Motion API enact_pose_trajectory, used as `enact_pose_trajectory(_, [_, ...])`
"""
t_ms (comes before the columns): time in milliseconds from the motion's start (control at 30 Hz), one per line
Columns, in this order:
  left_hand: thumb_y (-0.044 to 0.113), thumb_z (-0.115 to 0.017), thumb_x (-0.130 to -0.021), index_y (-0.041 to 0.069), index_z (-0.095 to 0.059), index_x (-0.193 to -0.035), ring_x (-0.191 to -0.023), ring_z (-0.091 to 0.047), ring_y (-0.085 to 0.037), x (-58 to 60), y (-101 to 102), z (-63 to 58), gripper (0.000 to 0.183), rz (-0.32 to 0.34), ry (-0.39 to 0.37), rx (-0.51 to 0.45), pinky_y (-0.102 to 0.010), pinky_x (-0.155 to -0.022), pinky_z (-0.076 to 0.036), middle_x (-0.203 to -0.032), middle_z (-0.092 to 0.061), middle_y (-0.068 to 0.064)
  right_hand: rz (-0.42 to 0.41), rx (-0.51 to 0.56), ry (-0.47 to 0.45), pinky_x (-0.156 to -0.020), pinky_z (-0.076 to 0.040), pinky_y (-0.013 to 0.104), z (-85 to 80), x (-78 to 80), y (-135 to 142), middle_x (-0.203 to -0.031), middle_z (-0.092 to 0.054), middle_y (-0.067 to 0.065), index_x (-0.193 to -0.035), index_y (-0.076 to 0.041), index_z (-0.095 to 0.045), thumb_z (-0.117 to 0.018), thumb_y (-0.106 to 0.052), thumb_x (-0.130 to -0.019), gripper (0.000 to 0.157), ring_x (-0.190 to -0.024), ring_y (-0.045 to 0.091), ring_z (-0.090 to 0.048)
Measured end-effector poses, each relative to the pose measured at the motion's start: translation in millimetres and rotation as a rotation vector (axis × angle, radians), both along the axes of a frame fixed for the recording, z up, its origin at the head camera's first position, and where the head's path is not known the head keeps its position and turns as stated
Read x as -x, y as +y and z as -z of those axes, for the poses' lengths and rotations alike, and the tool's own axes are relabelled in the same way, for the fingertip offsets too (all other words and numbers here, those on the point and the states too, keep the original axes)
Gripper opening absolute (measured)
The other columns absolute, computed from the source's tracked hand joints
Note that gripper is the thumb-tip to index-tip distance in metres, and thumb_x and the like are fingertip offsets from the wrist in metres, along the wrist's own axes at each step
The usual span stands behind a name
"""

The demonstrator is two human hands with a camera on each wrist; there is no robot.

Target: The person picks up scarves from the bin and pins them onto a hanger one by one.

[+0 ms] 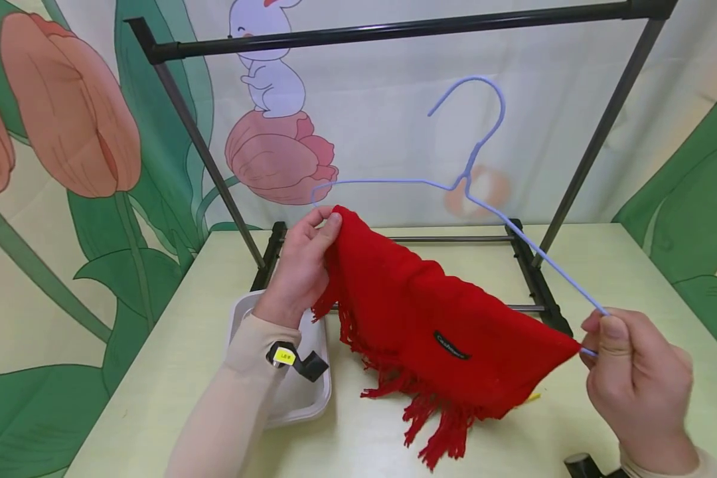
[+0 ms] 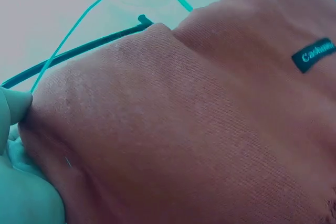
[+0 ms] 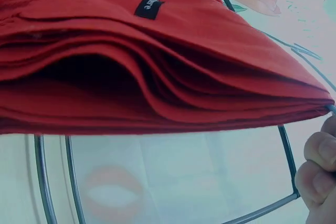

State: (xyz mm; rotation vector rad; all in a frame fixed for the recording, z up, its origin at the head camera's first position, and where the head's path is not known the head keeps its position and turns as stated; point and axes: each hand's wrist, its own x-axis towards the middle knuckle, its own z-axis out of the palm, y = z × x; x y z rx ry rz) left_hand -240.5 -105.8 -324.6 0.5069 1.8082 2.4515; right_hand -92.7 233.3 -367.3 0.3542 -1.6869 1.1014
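A red fringed scarf (image 1: 418, 299) with a small black label (image 1: 452, 345) hangs slantwise from a periwinkle-blue hanger (image 1: 503, 106), the hook pointing up. My left hand (image 1: 299, 265) pinches the scarf's upper left corner beside the hanger's left end. Lower down on the other side, my right hand (image 1: 639, 378) grips the hanger's right corner, next to the scarf's pointed tip. Several folded layers of the scarf (image 3: 210, 72) show edge-on in the right wrist view, with a gap between them. Cloth covers the hanger's lower bar.
Behind the scarf stands a black rack (image 1: 394, 30) with a top bar and slanted legs. A white tray (image 1: 327, 392) lies under my left forearm on the pale table (image 1: 173, 372). Part of a yellow object (image 1: 533, 398) peeks out beneath the scarf. A printed curtain (image 1: 382, 133) forms the background.
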Motion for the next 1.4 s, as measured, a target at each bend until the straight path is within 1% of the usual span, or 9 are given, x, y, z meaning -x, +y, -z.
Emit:
enact_pose_trajectory(133, [0.010,-0.049,-0.114,0.017,-0.060,-0.121,-0.091,-0.073,-0.010,0.4,1.1,1.0,0.015,0.050,-0.024,0.016,-0.028,-0.088,-0.059,-0.095,-0.078,0.009,-0.016,0.132,0.078,-0.067,-0.044,0.001,-3.5,2.3,0.7,-0.069,-0.064,-0.018,-0.078,0.024,-0.056,-0.062,-0.010,-0.109,0.045,-0.063,-0.011,-0.054])
enact_pose_trajectory(300, [0.011,-0.054,-0.113,0.010,-0.057,-0.133,-0.098,-0.074,-0.017,1.7,-1.5,4.9,0.021,0.021,-0.047,0.297,-0.032,-0.093,-0.061,-0.106,-0.079,-0.002,-0.079,0.255,0.159,-0.061,-0.042,0.003,-6.8,4.7,1.1,-0.067,-0.067,-0.014,-0.075,0.025,-0.055,-0.064,-0.002,-0.104,0.041,-0.060,-0.007,-0.055])
enact_pose_trajectory(400, [0.014,-0.056,-0.112,0.009,-0.055,-0.142,-0.109,-0.072,-0.024,3.2,-2.4,7.9,0.030,-0.004,-0.050,0.461,-0.041,-0.105,-0.059,-0.122,-0.076,-0.013,-0.097,0.248,0.158,-0.060,-0.042,0.004,-4.8,4.6,2.1,-0.067,-0.068,-0.013,-0.074,0.025,-0.056,-0.064,-0.001,-0.104,0.041,-0.060,-0.007,-0.055])
enact_pose_trajectory(500, [0.017,-0.056,-0.113,0.010,-0.052,-0.146,-0.118,-0.068,-0.028,4.2,-4.4,9.6,0.034,-0.016,-0.040,0.540,-0.049,-0.112,-0.054,-0.131,-0.071,-0.018,-0.109,0.220,0.143,-0.061,-0.043,0.004,-2.7,5.4,5.2,-0.068,-0.068,-0.013,-0.075,0.024,-0.056,-0.065,-0.003,-0.105,0.041,-0.061,-0.007,-0.055])
enact_pose_trajectory(800, [0.017,-0.061,-0.111,0.001,-0.067,-0.127,-0.097,-0.069,-0.021,2.0,-4.2,9.2,0.023,-0.055,0.072,0.498,-0.030,-0.095,-0.057,-0.103,-0.075,-0.005,-0.159,0.194,0.036,-0.060,-0.047,0.004,0.0,11.7,27.2,-0.072,-0.071,-0.015,-0.077,0.025,-0.056,-0.057,0.005,-0.105,0.035,-0.060,-0.005,-0.058])
enact_pose_trajectory(1000, [0.015,-0.066,-0.108,0.000,-0.072,-0.123,-0.096,-0.070,-0.017,-1.1,-3.9,11.1,0.022,-0.149,0.037,0.367,-0.035,-0.102,-0.057,-0.094,-0.075,0.006,-0.260,0.210,-0.007,-0.059,-0.048,0.008,6.0,19.0,42.6,-0.075,-0.071,-0.008,-0.081,0.025,-0.055,-0.052,0.009,-0.107,0.031,-0.060,0.000,-0.057])
enact_pose_trajectory(1167, [0.024,-0.063,-0.110,0.003,-0.075,-0.119,-0.099,-0.069,-0.021,-3.9,-10.1,10.6,0.026,-0.189,0.085,0.471,-0.039,-0.099,-0.057,-0.100,-0.077,-0.003,-0.371,0.297,-0.032,-0.059,-0.053,0.010,10.4,24.2,54.0,-0.074,-0.071,-0.001,-0.084,0.025,-0.056,-0.049,0.012,-0.107,0.027,-0.061,0.005,-0.060])
enact_pose_trajectory(1300, [0.033,-0.054,-0.114,0.002,-0.071,-0.105,-0.088,-0.066,-0.023,-3.6,-17.9,6.6,0.037,-0.283,0.171,0.546,-0.034,-0.087,-0.054,-0.094,-0.073,-0.013,-0.345,0.289,-0.055,-0.059,-0.054,0.009,12.4,26.5,59.6,-0.073,-0.072,-0.003,-0.083,0.024,-0.056,-0.050,0.010,-0.107,0.028,-0.060,0.004,-0.060])
enact_pose_trajectory(1400, [0.030,-0.049,-0.116,0.000,-0.059,-0.113,-0.083,-0.065,-0.026,-0.7,-22.3,1.2,0.032,-0.302,0.258,0.547,-0.031,-0.084,-0.054,-0.097,-0.067,-0.018,-0.324,0.265,-0.074,-0.059,-0.052,0.009,12.6,28.2,63.7,-0.075,-0.073,-0.005,-0.083,0.021,-0.057,-0.050,0.008,-0.108,0.029,-0.058,0.003,-0.060])
